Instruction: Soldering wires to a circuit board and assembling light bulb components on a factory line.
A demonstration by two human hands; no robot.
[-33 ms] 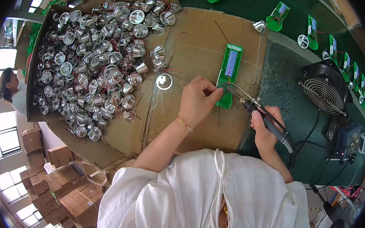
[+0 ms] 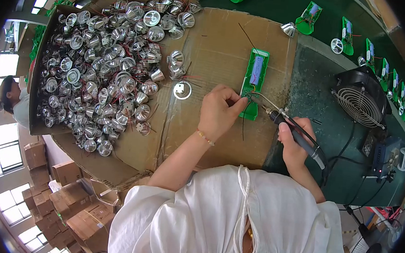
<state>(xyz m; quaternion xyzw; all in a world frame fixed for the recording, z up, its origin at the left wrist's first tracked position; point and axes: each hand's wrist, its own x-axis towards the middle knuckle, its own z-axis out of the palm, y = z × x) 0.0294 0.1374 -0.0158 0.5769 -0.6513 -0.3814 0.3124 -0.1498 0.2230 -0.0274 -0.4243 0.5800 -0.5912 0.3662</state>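
A green plastic housing (image 2: 248, 112) lies lengthwise on the cardboard, with a purple cylindrical battery (image 2: 256, 70) in its far half and coloured wires at a small circuit board in its near half. At that board, the thumb and fingers of my left hand (image 2: 222, 104) are pinched together; what is between them is too small to make out. My right hand (image 2: 294, 139) grips a soldering iron (image 2: 301, 140) with a thin metal tube along it. Its tip reaches the board beside my left fingertips. Thin dark wires stick out past both ends of the housing.
On the left, a cardboard box (image 2: 113, 173) holds many silver reflector cups (image 2: 91, 88); one reflector (image 2: 182, 90) lies near my left hand. To the right stand a black fan (image 2: 359, 98) and a blue-fronted control unit (image 2: 385, 155) with cables. More green housings (image 2: 305, 25) line the far right.
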